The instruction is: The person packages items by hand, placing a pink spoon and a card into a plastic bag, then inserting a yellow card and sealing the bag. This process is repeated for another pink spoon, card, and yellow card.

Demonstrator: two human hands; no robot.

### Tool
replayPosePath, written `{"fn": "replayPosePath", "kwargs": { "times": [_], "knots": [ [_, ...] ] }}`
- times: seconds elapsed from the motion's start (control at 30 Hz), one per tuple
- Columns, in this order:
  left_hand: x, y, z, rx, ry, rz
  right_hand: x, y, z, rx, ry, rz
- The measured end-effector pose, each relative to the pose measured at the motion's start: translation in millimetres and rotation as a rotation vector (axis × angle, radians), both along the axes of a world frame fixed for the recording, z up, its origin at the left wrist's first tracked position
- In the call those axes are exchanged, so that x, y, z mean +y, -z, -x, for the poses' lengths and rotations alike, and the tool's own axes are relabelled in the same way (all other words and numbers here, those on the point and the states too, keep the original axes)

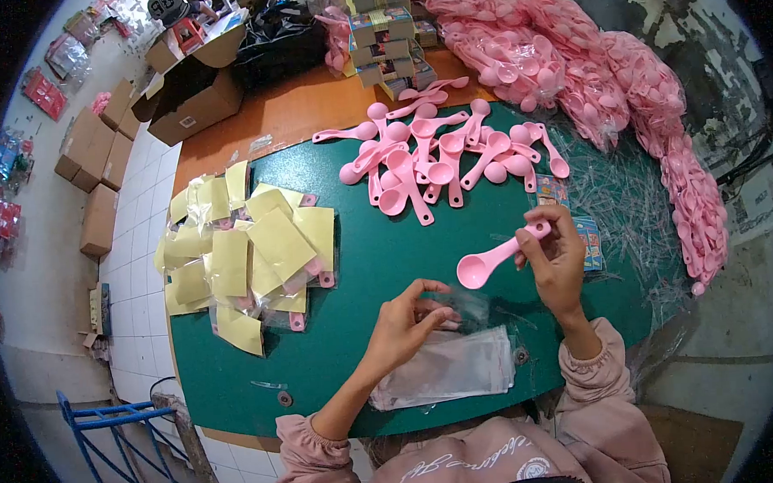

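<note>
A pink measuring spoon (484,263) is held by its handle in my right hand (551,255), bowl pointing left. My left hand (411,321) pinches a clear plastic bag (464,309), just above a stack of clear plastic bags (446,370) at the table's near edge. Loose pink spoons (422,165) lie in a heap farther back. To the left is a pile of packed clear bags (230,250) with yellow cards and pink spoons inside. Small printed cards (590,239) lie behind my right hand, partly hidden by it.
Large plastic sacks of pink spoons (561,66) line the back right. Stacked bundles of printed cards (382,36) stand at the back, near an open cardboard box (194,103). Clear plastic scraps (616,203) cover the table's right side. A blue metal frame (116,417) stands lower left.
</note>
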State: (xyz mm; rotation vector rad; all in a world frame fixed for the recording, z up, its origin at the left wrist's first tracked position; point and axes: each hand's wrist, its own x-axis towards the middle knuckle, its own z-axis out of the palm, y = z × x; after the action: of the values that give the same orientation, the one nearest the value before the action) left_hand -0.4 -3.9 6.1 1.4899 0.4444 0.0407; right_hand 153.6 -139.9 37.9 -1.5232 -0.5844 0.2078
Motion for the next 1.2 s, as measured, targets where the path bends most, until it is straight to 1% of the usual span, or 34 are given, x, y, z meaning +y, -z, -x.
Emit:
{"fn": "replayPosePath", "kwargs": {
  "times": [0.03, 0.1, 0.13, 0.17, 0.2, 0.23, 0.3, 0.43, 0.5, 0.57, 0.6, 0.63, 0.67, 0.7, 0.73, 0.77, 0.93, 1.0, 1.07, 1.13, 1.2],
  "knots": [
    [0, 3, 1, 0.0, -0.001, 0.001, -2, 0, 1, 0.0, -0.001, 0.001],
    [0, 7, 4, 0.042, 0.062, -0.186, -7, -1, 1, -0.011, -0.196, -0.006],
    [1, 4, 4, 0.042, 0.062, -0.186, -6, -3, 2, -0.026, -0.27, 0.078],
    [3, -2, 4, 0.063, 0.132, -0.274, -5, -3, 3, -0.026, -0.268, 0.078],
    [5, -6, 4, 0.083, 0.204, -0.362, -4, -3, 3, -0.205, -0.311, 0.171],
    [6, -4, 5, 0.083, 0.205, -0.361, -3, -3, 4, -0.384, -0.354, 0.264],
    [9, 3, 7, -0.146, 0.135, -0.606, -2, -1, 5, -0.367, -0.359, 0.301],
    [15, -3, 8, -0.129, 0.093, -0.665, -1, -3, 4, -0.356, -0.391, 0.366],
    [11, -5, 5, -0.09, -0.162, -0.089, -2, -3, 3, -0.348, -0.388, 0.38],
    [13, -16, 3, -0.061, -0.155, -0.054, -4, -2, 1, -0.337, -0.401, 0.403],
    [14, -16, 4, -0.057, -0.132, 0.053, -4, -2, 1, -0.333, -0.401, 0.405],
    [14, -16, 4, -0.054, -0.111, 0.16, -4, -1, 2, -0.223, -0.295, 0.301],
    [13, -16, 4, -0.052, -0.113, 0.163, -4, -1, 2, -0.116, -0.191, 0.198],
    [13, -15, 3, -0.015, -0.065, 0.165, -4, 0, 2, -0.114, -0.195, 0.2],
    [12, -15, 3, 0.02, -0.017, 0.165, -3, 1, 2, -0.032, -0.156, 0.075],
    [11, -15, 3, 0.02, -0.018, 0.165, -3, 1, 2, 0.049, -0.115, -0.051],
    [10, -12, 3, 0.028, 0.046, 0.249, -3, 3, 9, 0.048, -0.198, -0.078],
    [10, -12, 3, 0.049, 0.045, 0.263, -3, 2, 11, 0.024, -0.251, -0.012],
    [11, -12, 3, 0.068, 0.044, 0.274, -4, 3, 10, 0.041, -0.266, -0.007],
    [12, -9, 3, 0.024, 0.065, 0.239, -4, 4, 11, 0.056, -0.283, -0.005],
    [11, -10, 3, 0.034, 0.085, 0.268, -3, 4, 14, 0.054, -0.335, 0.069]
  ]
}}
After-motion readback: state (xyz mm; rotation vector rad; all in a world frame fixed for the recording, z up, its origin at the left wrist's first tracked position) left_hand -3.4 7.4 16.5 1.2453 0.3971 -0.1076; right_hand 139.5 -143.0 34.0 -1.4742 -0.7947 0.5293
